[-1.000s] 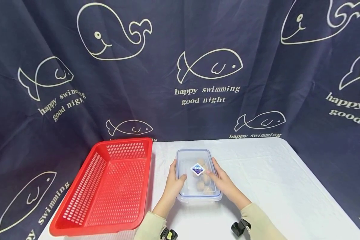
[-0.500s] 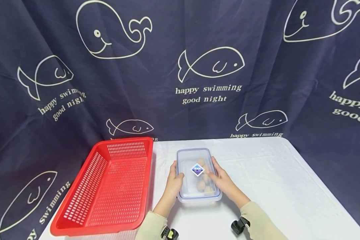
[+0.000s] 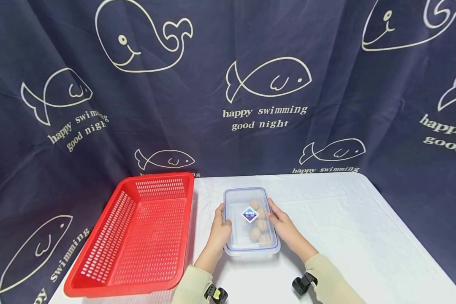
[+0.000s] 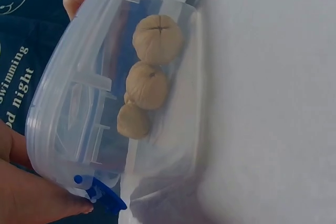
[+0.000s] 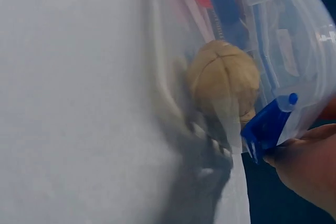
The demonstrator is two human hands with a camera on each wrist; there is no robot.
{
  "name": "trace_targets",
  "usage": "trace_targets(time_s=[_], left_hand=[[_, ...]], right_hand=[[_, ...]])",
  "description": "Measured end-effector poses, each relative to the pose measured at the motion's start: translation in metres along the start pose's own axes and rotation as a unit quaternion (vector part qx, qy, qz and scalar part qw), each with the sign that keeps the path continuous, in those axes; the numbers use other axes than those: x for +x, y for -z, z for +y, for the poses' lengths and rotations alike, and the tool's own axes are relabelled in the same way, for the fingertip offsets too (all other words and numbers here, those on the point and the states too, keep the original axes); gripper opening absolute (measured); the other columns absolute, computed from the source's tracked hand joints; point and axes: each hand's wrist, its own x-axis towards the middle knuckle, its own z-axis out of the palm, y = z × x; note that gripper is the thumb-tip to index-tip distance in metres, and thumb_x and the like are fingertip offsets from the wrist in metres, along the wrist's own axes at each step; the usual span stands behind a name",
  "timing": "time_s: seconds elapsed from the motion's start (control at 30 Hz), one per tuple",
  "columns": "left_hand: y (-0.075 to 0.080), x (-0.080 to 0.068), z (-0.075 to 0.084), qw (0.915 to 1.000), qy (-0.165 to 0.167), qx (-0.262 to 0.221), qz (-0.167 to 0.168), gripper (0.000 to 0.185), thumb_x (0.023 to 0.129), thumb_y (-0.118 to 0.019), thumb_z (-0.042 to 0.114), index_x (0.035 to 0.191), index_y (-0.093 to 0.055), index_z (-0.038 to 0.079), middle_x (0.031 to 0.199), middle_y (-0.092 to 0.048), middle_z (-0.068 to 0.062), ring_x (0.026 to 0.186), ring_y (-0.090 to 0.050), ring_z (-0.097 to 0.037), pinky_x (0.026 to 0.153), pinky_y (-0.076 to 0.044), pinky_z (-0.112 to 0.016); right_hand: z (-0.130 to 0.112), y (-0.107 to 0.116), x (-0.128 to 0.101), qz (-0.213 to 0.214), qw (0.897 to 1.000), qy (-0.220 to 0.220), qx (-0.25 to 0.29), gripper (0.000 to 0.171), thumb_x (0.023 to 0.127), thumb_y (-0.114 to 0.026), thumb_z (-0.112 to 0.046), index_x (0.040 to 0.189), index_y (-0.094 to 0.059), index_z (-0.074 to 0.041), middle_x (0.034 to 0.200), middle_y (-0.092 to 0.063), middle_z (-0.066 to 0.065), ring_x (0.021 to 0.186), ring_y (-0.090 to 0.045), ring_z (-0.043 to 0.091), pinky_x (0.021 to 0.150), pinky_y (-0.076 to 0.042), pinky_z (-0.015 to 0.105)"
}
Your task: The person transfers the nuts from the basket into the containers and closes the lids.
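A clear plastic food container (image 3: 237,198) with a blue-edged lid stands on the white tablecloth in the head view. Several tan, round, creased balls (image 4: 157,40) lie inside, mostly along its right side. My left hand (image 3: 219,231) grips the left side, thumb at the lid's edge. From the right, my right hand (image 3: 286,230) holds the opposite side, its thumb near the lid's right edge. In the left wrist view, a blue latch (image 4: 107,198) sticks out beside the left hand. Another blue latch (image 5: 268,124) juts out by the right fingertips in the right wrist view.
A large red plastic basket (image 3: 148,245) stands left of the container, close to the left forearm. Behind the table hangs a dark blue curtain (image 3: 213,143) with white fish and whale drawings. The white tablecloth (image 3: 349,228) stretches out to the right.
My right thumb has drawn back from over the lid to its right edge. The left thumb has shifted slightly left, toward the lid's edge. The container has stayed in place.
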Motion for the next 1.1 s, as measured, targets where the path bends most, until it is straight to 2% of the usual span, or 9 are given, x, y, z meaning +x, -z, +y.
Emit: trace_targets(time_s=[0.1, 0.2, 0.33, 0.47, 0.6, 0.73, 0.93, 1.1], left_hand=[[0.001, -0.003, 0.001, 0.9999, 0.010, -0.009, -0.002, 0.056, 0.093, -0.043, -0.004, 0.146, -0.026, -0.005, 0.148, -0.028, -0.034, 0.137, -0.022, -0.048, 0.113, -0.015, -0.057], [0.003, -0.006, 0.000, 0.9991, 0.038, -0.014, 0.009, 0.056, 0.095, -0.048, 0.002, 0.145, -0.025, -0.007, 0.147, -0.026, -0.036, 0.137, -0.022, -0.049, 0.112, -0.016, -0.058], [0.008, -0.009, 0.000, 0.9960, 0.082, -0.034, 0.009, 0.063, 0.097, -0.052, 0.011, 0.144, -0.018, -0.012, 0.145, -0.021, -0.041, 0.136, -0.020, -0.052, 0.112, -0.018, -0.057], [0.010, -0.009, 0.002, 0.9941, 0.098, -0.047, -0.002, 0.068, 0.098, -0.052, 0.015, 0.143, -0.012, -0.016, 0.140, -0.030, -0.042, 0.130, -0.035, -0.051, 0.109, -0.027, -0.057], [0.008, -0.008, 0.004, 0.9960, 0.081, -0.018, 0.034, 0.068, 0.095, -0.058, 0.012, 0.141, -0.017, -0.018, 0.132, -0.041, -0.040, 0.121, -0.045, -0.051, 0.103, -0.036, -0.057], [0.006, -0.007, 0.005, 0.9946, 0.066, 0.018, 0.078, 0.068, 0.089, -0.065, 0.009, 0.138, -0.025, -0.018, 0.128, -0.045, -0.038, 0.120, -0.044, -0.052, 0.101, -0.037, -0.058], [0.005, -0.011, 0.006, 0.9926, 0.046, 0.046, 0.103, 0.068, 0.085, -0.069, 0.008, 0.136, -0.033, -0.017, 0.123, -0.049, -0.033, 0.115, -0.049, -0.047, 0.100, -0.039, -0.056], [0.004, -0.015, 0.006, 0.9912, 0.021, 0.057, 0.117, 0.066, 0.081, -0.071, 0.004, 0.134, -0.037, -0.016, 0.117, -0.051, -0.027, 0.110, -0.051, -0.041, 0.098, -0.041, -0.053]], right_hand=[[0.001, 0.003, -0.001, 0.002, 1.000, -0.016, 0.000, 0.056, 0.103, -0.041, -0.016, 0.151, -0.017, 0.002, 0.158, -0.013, 0.019, 0.143, -0.013, 0.035, 0.115, -0.014, 0.044], [0.003, 0.007, -0.002, -0.004, 0.999, -0.046, 0.014, 0.064, 0.103, -0.045, -0.026, 0.151, -0.015, 0.004, 0.157, -0.012, 0.022, 0.143, -0.014, 0.036, 0.115, -0.015, 0.044], [0.005, 0.010, -0.003, -0.019, 0.993, -0.094, 0.069, 0.074, 0.101, -0.048, -0.034, 0.148, -0.013, 0.010, 0.154, -0.014, 0.029, 0.142, -0.014, 0.040, 0.114, -0.016, 0.047], [0.005, 0.010, -0.002, -0.017, 0.985, -0.128, 0.117, 0.074, 0.099, -0.051, -0.034, 0.145, -0.019, 0.014, 0.150, -0.024, 0.032, 0.139, -0.022, 0.043, 0.113, -0.021, 0.049], [0.002, 0.009, -0.003, 0.006, 0.983, -0.137, 0.119, 0.072, 0.098, -0.054, -0.031, 0.143, -0.023, 0.015, 0.146, -0.031, 0.033, 0.136, -0.031, 0.044, 0.111, -0.027, 0.049], [-0.004, 0.008, -0.005, 0.042, 0.986, -0.131, 0.093, 0.071, 0.097, -0.057, -0.027, 0.141, -0.026, 0.017, 0.143, -0.034, 0.036, 0.134, -0.034, 0.044, 0.109, -0.030, 0.048], [-0.012, 0.006, -0.009, 0.084, 0.987, -0.127, 0.043, 0.070, 0.095, -0.062, -0.026, 0.141, -0.030, 0.016, 0.144, -0.034, 0.034, 0.133, -0.035, 0.044, 0.109, -0.032, 0.047], [-0.014, 0.005, -0.013, 0.094, 0.988, -0.120, 0.040, 0.065, 0.094, -0.062, -0.020, 0.142, -0.032, 0.013, 0.144, -0.036, 0.032, 0.133, -0.036, 0.042, 0.108, -0.033, 0.046]])
